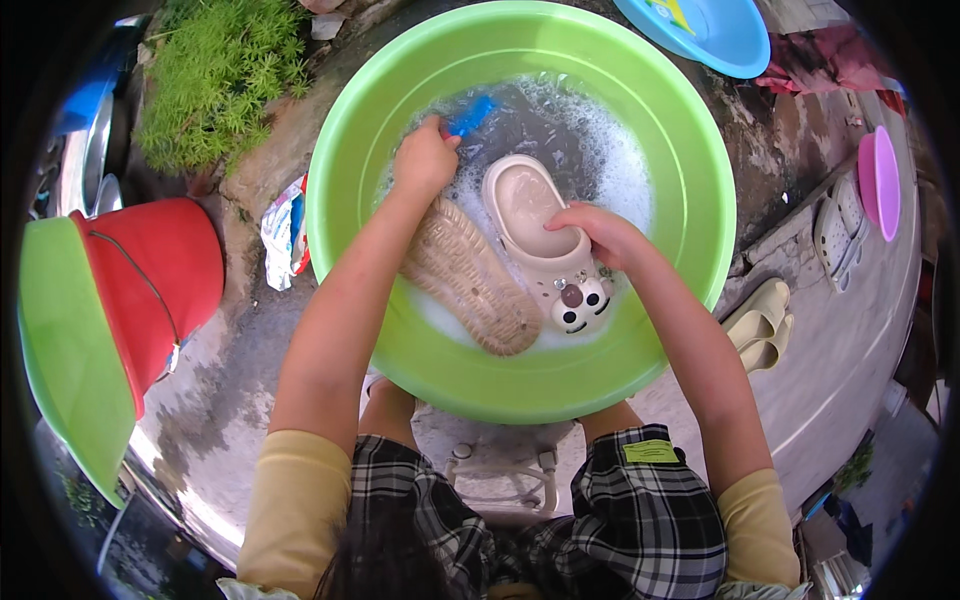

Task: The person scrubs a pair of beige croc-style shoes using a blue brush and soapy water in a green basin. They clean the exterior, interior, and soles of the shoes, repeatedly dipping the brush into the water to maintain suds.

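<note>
A large green basin [690, 170] holds soapy water and two beige clog slippers. One clog [470, 275] lies sole up on the left. The other clog [540, 225] lies upright with a small animal-face charm at its toe. My left hand [424, 158] grips a blue brush [470, 115] at the heel of the sole-up clog. My right hand [598, 232] holds the rim of the upright clog, fingers inside its opening.
A red bucket [165, 265] with a green basin [65, 370] leaning on it stands at the left. Green plants [215, 75] grow behind. A blue basin [715, 30] sits at the top right, a pink dish [880, 180] and more pale slippers [760, 325] at the right.
</note>
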Motion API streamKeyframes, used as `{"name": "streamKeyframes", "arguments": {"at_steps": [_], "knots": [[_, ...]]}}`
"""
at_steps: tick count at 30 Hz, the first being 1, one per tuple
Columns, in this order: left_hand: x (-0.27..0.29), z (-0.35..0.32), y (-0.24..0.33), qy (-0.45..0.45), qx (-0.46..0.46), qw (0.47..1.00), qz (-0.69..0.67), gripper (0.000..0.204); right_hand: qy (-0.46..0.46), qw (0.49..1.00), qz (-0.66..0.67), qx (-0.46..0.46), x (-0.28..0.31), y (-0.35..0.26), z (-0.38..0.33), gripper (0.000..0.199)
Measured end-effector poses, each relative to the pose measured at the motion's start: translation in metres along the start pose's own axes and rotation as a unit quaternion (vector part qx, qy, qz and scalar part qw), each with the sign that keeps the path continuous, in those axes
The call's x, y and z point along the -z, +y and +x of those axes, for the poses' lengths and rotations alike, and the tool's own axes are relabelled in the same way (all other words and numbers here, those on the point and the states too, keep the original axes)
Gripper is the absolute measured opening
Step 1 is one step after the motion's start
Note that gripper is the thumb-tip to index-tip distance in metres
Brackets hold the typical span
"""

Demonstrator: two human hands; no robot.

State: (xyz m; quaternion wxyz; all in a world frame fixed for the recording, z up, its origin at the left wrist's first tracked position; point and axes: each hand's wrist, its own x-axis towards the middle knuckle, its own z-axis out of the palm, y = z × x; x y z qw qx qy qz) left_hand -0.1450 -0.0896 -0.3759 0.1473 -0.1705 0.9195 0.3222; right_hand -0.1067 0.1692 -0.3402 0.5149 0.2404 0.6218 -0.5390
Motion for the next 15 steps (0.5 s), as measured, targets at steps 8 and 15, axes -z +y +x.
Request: {"name": "streamKeyframes", "arguments": {"at_steps": [8, 15], "knots": [[-0.011, -0.002, -0.019, -0.06, -0.036, 0.997, 0.012, 0.035, 0.289, 0.88, -0.349, 0.141, 0.012, -0.002, 0.053, 0.05], [-0.01, 0.0, -0.019, -0.086, 0.061, 0.964, -0.246, 0.039, -0.049, 0.969, 0.11, 0.216, -0.004, -0.055, 0.02, 0.083]]}}
